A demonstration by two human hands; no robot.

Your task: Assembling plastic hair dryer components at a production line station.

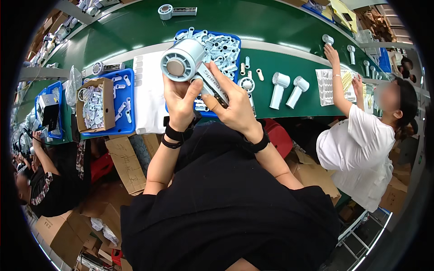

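Note:
A light-blue handheld fan (189, 50) is held up in front of me, its round vented end turned toward me. My left hand (180, 101) is closed around the underside of the fan's head, thumb by the base of the handle. My right hand (237, 106) grips the handle, its fingers lying along the far side and its thumb at the lower end. Dark parts show along the handle's near side, partly covered by the right thumb. Just behind my hands, a heap of small light-blue plastic parts (221, 49) fills a blue tray (239, 44).
Two light-blue fans (279, 90) stand right of my hands on the green table (266, 63). On the left, a cardboard box (108, 104) of parts sits in another blue tray (129, 77). White sheets (151, 99) lie between. A co-worker (357, 135) reaches over the table at right.

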